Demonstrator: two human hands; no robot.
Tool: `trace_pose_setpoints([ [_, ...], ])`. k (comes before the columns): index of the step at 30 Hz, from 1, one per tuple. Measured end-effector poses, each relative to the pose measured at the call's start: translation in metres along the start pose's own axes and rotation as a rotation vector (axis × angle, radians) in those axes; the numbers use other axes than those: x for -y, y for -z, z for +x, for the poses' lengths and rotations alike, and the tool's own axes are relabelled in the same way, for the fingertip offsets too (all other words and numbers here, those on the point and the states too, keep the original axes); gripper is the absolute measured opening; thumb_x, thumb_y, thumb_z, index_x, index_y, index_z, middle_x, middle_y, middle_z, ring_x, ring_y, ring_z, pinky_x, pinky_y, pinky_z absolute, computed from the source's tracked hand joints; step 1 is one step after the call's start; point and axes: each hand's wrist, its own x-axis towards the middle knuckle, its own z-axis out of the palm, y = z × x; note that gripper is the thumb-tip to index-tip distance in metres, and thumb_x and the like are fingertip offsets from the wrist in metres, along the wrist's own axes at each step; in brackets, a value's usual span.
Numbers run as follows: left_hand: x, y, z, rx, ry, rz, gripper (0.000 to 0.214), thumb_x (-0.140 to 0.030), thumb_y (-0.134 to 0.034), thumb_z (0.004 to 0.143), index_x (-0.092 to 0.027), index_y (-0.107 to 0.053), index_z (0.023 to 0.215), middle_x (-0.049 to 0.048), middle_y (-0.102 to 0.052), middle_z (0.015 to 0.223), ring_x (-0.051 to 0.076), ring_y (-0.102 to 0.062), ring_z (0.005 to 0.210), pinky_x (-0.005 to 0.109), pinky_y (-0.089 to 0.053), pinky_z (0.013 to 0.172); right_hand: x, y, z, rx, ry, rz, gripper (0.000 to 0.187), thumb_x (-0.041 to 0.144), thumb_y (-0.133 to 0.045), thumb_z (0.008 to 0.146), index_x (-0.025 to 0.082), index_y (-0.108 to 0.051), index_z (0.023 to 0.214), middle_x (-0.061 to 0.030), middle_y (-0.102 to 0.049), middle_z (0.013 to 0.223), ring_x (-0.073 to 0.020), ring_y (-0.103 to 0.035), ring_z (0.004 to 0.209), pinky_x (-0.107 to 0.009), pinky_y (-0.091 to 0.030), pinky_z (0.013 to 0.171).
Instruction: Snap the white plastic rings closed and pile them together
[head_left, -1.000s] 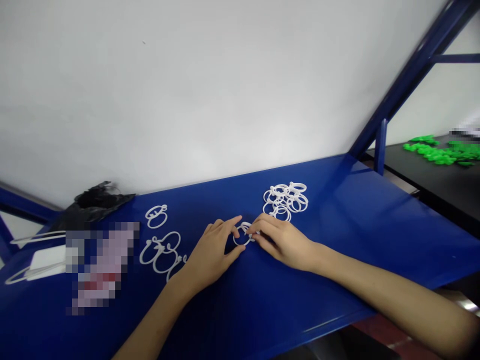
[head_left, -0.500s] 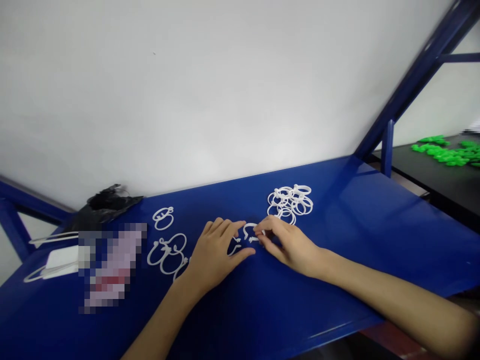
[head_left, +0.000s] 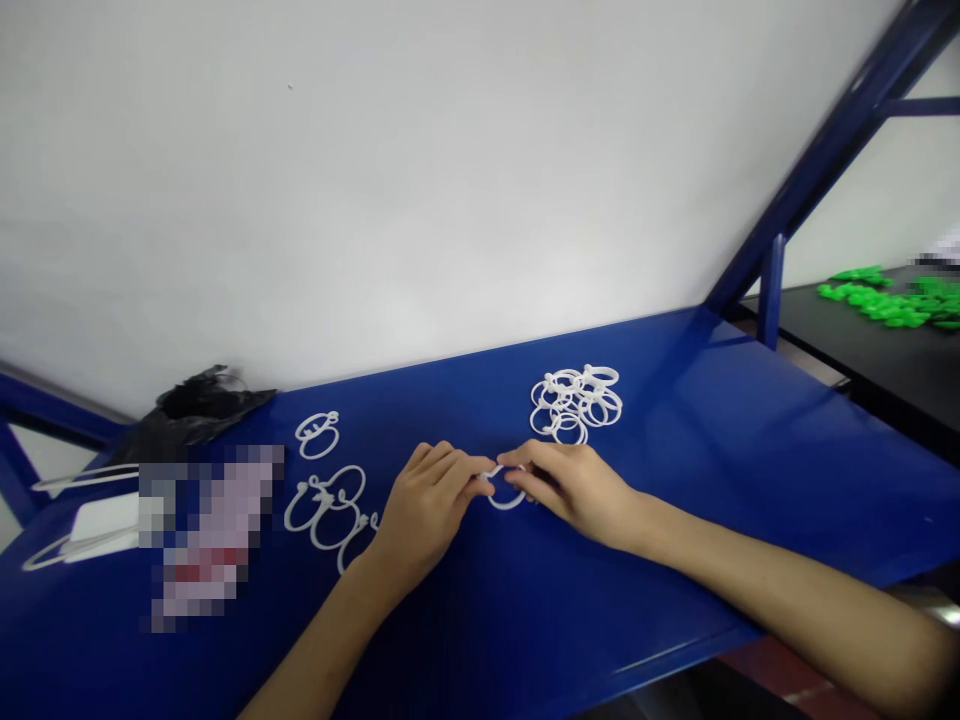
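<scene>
White ring (head_left: 507,506), between the pinching fingers (head_left: 469,467) of left hand (head_left: 426,497) and right hand (head_left: 581,492), seemed to want even pressure.

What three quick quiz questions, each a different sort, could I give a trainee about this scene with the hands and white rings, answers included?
1. Multiple choice: What do the left hand and right hand hold together?
A) a pen
B) a white ring
C) a cup

2. True or false: The green pieces lie on the black table, not on the blue table.

3. Fill the blank: The dense cluster of rings lies nearer the ____ hand.

Key: 1. B; 2. true; 3. right.
</scene>
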Motion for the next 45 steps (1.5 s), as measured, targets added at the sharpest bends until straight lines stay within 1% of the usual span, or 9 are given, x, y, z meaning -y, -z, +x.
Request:
trace_pose_setpoints([
  [3, -0.002, 0.000, 0.000, 0.013, -0.070, 0.026, 0.032, -0.033, -0.040, 0.103, -0.022, -0.066, 0.088, -0.0008, -0.071, 0.077, 0.015, -0.057, 0.072, 0.034, -0.036, 0.071, 0.001, 0.000, 0.001, 0.053, 0.003, 0.073, 0.010, 0.023, -0.051, 0.100, 0.017, -0.059, 0.096, -0.0013, -0.066, 0.080, -0.0110, -0.063, 0.067, -0.023, -0.049, 0.061],
  [6, -0.002, 0.000, -0.001, 0.033, -0.092, 0.005, 0.036, -0.031, -0.037, 0.104, -0.023, -0.066, 0.083, -0.0012, -0.070, 0.073, 0.016, -0.055, 0.070, 0.035, -0.034, 0.070, 0.004, 0.002, 0.001, 0.099, 0.033, 0.116, 0.016, 0.022, -0.047, 0.101, 0.017, -0.056, 0.089, 0.0003, -0.061, 0.074, -0.0096, -0.058, 0.061, -0.021, -0.045, 0.057],
  [15, 0.000, 0.001, -0.002, 0.073, -0.119, -0.046, 0.037, -0.036, -0.036, 0.103, -0.022, -0.063, 0.083, -0.0006, -0.068, 0.073, 0.017, -0.054, 0.071, 0.035, -0.034, 0.071, 0.016, 0.005, -0.004, 0.229, 0.145, 0.027, 0.019, 0.021, -0.042, 0.103, 0.016, -0.059, 0.097, -0.0014, -0.060, 0.081, -0.0099, -0.053, 0.063, -0.021, -0.044, 0.059],
  [20, 0.001, -0.003, 0.000, 0.130, 0.042, 0.031, 0.021, -0.039, -0.052, 0.097, -0.023, -0.065, 0.097, 0.0013, -0.071, 0.094, 0.020, -0.059, 0.087, 0.036, -0.040, 0.080, 0.001, 0.012, 0.001, 0.133, 0.142, -0.231, 0.025, 0.023, -0.039, 0.105, 0.017, -0.062, 0.106, -0.0066, -0.064, 0.096, -0.0128, -0.061, 0.077, -0.024, -0.048, 0.065],
  [24, 0.004, 0.000, -0.003, 0.194, 0.141, 0.109, 0.034, -0.042, -0.060, 0.091, -0.025, -0.060, 0.121, 0.0059, -0.063, 0.117, 0.026, -0.057, 0.105, 0.045, -0.042, 0.094, -0.018, 0.031, 0.009, -0.038, -0.052, -0.612, 0.021, 0.020, -0.044, 0.101, 0.018, -0.065, 0.102, -0.0093, -0.062, 0.104, -0.0181, -0.060, 0.084, -0.027, -0.047, 0.064],
  [28, 0.008, 0.009, -0.008, 0.284, 0.141, 0.111, 0.045, -0.027, -0.058, 0.085, -0.028, -0.055, 0.130, 0.0067, -0.056, 0.125, 0.028, -0.053, 0.113, 0.047, -0.042, 0.098, -0.036, 0.054, 0.011, -0.053, -0.222, -0.889, 0.021, 0.016, -0.045, 0.098, 0.019, -0.066, 0.099, -0.0111, -0.061, 0.096, -0.0229, -0.055, 0.086, -0.028, -0.042, 0.057],
  [35, 0.013, 0.008, -0.009, 0.316, 0.149, 0.093, 0.037, -0.020, -0.050, 0.089, -0.027, -0.059, 0.125, 0.0054, -0.058, 0.116, 0.024, -0.054, 0.107, 0.044, -0.044, 0.095, -0.039, 0.064, 0.010, -0.040, -0.295, -0.948, 0.018, 0.017, -0.050, 0.098, 0.018, -0.066, 0.106, -0.0120, -0.061, 0.098, -0.0242, -0.053, 0.090, -0.028, -0.043, 0.057],
  [41, 0.012, 0.005, -0.004, 0.251, 0.230, 0.088, 0.027, -0.025, -0.053, 0.090, -0.024, -0.063, 0.116, 0.0051, -0.061, 0.109, 0.024, -0.058, 0.100, 0.044, -0.048, 0.090, -0.035, 0.063, 0.008, -0.095, -0.220, -0.960, 0.022, 0.014, -0.048, 0.098, 0.018, -0.065, 0.112, -0.0118, -0.062, 0.102, -0.0237, -0.052, 0.091, -0.028, -0.040, 0.056],
  [45, 0.009, 0.005, -0.002, 0.177, 0.292, -0.026, 0.021, -0.030, -0.057, 0.092, -0.026, -0.063, 0.112, 0.0031, -0.062, 0.111, 0.023, -0.059, 0.106, 0.041, -0.050, 0.092, -0.025, 0.055, 0.009, -0.144, -0.134, -0.909, 0.022, 0.019, -0.047, 0.100, 0.016, -0.065, 0.113, -0.0117, -0.063, 0.099, -0.0231, -0.053, 0.088, -0.029, -0.043, 0.059],
])
